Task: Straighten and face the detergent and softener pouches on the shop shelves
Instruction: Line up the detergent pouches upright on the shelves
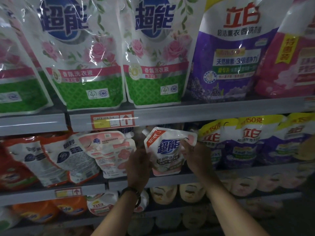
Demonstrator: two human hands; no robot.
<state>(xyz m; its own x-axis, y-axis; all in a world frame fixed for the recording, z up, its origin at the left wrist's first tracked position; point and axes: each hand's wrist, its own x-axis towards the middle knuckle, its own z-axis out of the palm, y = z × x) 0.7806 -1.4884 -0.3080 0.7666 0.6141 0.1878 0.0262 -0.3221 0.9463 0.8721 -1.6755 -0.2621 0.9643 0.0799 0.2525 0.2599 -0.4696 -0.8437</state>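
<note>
A small white and pink softener pouch [167,150] with blue lettering and a spout at its top left stands on the middle shelf [170,180], front facing me and tilted slightly. My left hand [139,165] holds its left edge, fingers curled behind it. My right hand [194,155] grips its right edge near the top corner. Just left of it leans a matching pink pouch [110,153] showing its back label.
Large rose-printed detergent pouches [153,53] and a purple lavender pouch [228,48] fill the top shelf. Purple and yellow pouches [247,140] stand right of my hands, white and orange ones [51,159] lean at left. Bottles and pouches line the lower shelf.
</note>
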